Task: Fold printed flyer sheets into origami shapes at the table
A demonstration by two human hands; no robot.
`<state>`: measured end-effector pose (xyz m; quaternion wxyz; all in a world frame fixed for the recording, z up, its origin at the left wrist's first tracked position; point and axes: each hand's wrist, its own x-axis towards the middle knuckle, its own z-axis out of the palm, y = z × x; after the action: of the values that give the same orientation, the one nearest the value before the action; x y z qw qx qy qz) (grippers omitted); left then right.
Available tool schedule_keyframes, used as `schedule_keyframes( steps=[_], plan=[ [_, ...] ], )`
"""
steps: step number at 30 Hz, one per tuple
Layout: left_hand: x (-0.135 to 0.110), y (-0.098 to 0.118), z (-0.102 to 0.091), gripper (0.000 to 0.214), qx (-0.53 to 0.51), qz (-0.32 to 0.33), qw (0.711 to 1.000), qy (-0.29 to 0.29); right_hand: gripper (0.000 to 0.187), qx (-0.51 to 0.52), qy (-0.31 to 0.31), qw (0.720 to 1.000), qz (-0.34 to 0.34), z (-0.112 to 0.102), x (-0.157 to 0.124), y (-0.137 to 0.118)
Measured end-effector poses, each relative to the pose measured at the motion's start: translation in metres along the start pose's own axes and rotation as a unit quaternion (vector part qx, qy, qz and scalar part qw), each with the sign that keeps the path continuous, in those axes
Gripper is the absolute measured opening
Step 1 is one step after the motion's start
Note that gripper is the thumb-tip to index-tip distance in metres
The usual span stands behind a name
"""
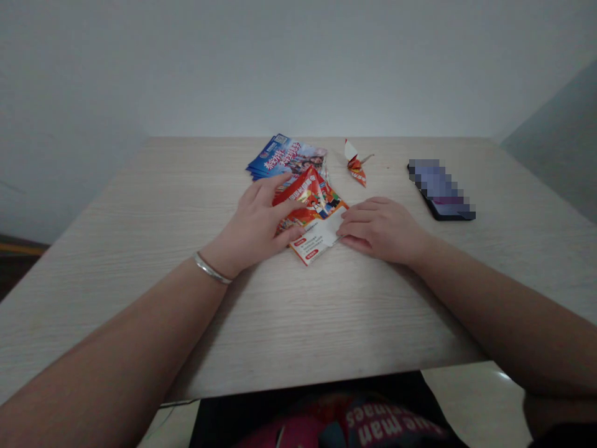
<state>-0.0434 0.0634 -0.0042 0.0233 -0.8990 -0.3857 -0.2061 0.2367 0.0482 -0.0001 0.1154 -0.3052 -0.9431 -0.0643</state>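
A folded red and white printed paper (313,219) lies on the wooden table (326,311) between my hands. My left hand (259,224) lies flat on its left part, fingers stretched out over the print. My right hand (380,227) rests against the paper's right edge with its fingers curled and pressed together on the white corner. A silver bangle (211,269) circles my left wrist.
A fanned stack of blue leaflets (284,157) lies just behind the folded paper. A small folded paper crane (356,163) stands to its right. A dark phone (441,190) lies at the right of the table. Pale walls close off the back.
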Motion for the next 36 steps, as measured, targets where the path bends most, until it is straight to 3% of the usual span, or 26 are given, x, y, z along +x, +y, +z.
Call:
schedule_keyframes(
  steps=[2,5,10,13,17,26,31,36],
  plan=[
    [0.000,0.004,-0.005,0.065,-0.004,0.085,0.996,-0.039,0.025,0.022,0.010,1.000,-0.006,0.003,0.001,0.000],
    [0.000,0.004,-0.006,0.086,-0.025,0.143,0.983,-0.113,0.022,0.075,0.018,0.997,-0.014,0.006,0.000,0.002],
    [0.000,-0.001,0.000,0.038,-0.060,0.141,0.980,-0.129,0.025,0.154,0.035,0.987,0.018,0.011,-0.004,0.007],
    [0.000,-0.002,-0.002,0.035,-0.089,0.127,0.980,-0.127,0.028,0.141,0.027,0.989,0.043,0.011,-0.006,0.009],
    [0.000,0.000,-0.008,0.037,-0.120,0.117,0.976,-0.137,0.031,0.084,0.006,0.996,0.030,0.008,-0.005,0.008],
    [-0.001,0.010,-0.003,0.034,-0.224,0.025,0.972,-0.066,0.030,0.066,0.024,0.998,0.003,0.012,0.004,-0.002],
    [-0.002,0.009,-0.003,0.035,-0.282,-0.056,0.953,-0.092,0.030,0.057,0.015,0.998,-0.007,0.017,0.009,-0.007],
    [-0.007,0.000,-0.003,0.037,-0.243,-0.141,0.953,-0.116,0.031,0.050,0.009,0.998,0.042,0.014,0.011,-0.014]
  ],
)
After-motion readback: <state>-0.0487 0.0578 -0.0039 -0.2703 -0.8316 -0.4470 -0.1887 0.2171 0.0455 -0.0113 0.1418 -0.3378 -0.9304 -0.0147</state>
